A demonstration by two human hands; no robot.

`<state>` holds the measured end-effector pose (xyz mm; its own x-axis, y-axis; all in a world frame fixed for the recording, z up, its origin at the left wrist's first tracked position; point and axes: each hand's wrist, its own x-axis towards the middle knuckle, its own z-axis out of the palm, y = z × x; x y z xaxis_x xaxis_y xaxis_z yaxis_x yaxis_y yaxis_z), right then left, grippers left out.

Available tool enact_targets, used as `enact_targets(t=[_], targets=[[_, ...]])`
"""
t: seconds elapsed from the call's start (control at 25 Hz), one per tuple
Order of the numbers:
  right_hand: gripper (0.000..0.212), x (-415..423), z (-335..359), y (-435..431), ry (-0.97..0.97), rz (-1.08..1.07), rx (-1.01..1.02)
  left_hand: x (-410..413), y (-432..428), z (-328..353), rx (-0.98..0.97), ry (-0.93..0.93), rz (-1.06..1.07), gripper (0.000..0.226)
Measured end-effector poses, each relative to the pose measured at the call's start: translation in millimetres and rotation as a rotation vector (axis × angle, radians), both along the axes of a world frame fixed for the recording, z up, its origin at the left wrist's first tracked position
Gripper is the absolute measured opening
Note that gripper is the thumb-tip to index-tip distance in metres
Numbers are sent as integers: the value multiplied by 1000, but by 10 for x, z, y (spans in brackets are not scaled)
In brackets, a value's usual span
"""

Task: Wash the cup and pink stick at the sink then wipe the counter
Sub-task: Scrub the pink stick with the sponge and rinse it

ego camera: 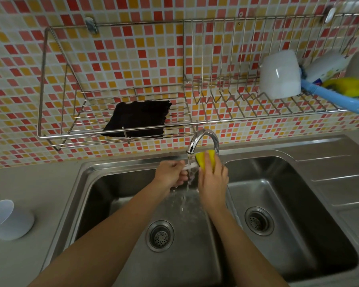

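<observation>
Over the left basin of the steel double sink [224, 206], my left hand [170, 172] grips a pale pink stick [190, 167] under water running from the chrome faucet [203, 139]. My right hand [212, 183] holds a folded yellow sponge [205, 160] against the stick's end. Most of the stick is hidden by my fingers and the water. A pale blue cup [6, 220] lies tilted on the grey counter [29, 183] at the far left, away from both hands.
A wire wall rack [116, 121] above the sink holds a black cloth [139, 119]. To the right its dish section carries an upturned white mug [280, 75], a white bottle [325, 67], a blue-handled brush [336, 96] and something yellow [350, 88]. A drainboard [340, 179] flanks the right basin.
</observation>
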<state>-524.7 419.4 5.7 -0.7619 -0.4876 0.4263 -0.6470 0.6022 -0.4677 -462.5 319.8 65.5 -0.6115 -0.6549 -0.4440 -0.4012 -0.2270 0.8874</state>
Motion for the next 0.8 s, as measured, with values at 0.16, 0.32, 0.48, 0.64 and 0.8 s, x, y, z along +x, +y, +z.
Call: enact_targets(t=[0.16,0.32,0.48,0.64,0.8], targets=[[73,-6,-60,53,67,85,80,-39,-10,22,197,-61,46,19],[64,42,-34,54,50,85,25,-1,-27,69,423,37,99,9],[57,-70,-80,93,-84,-23,-31,26,-12,3,94,42,6,10],[51,71,-84,76,-43,93,-10,76,0,-116,-552,77,-161,14],[55,-61,-71,74,-141,-28,-82,88,-13,-79,-502,141,-115,15]])
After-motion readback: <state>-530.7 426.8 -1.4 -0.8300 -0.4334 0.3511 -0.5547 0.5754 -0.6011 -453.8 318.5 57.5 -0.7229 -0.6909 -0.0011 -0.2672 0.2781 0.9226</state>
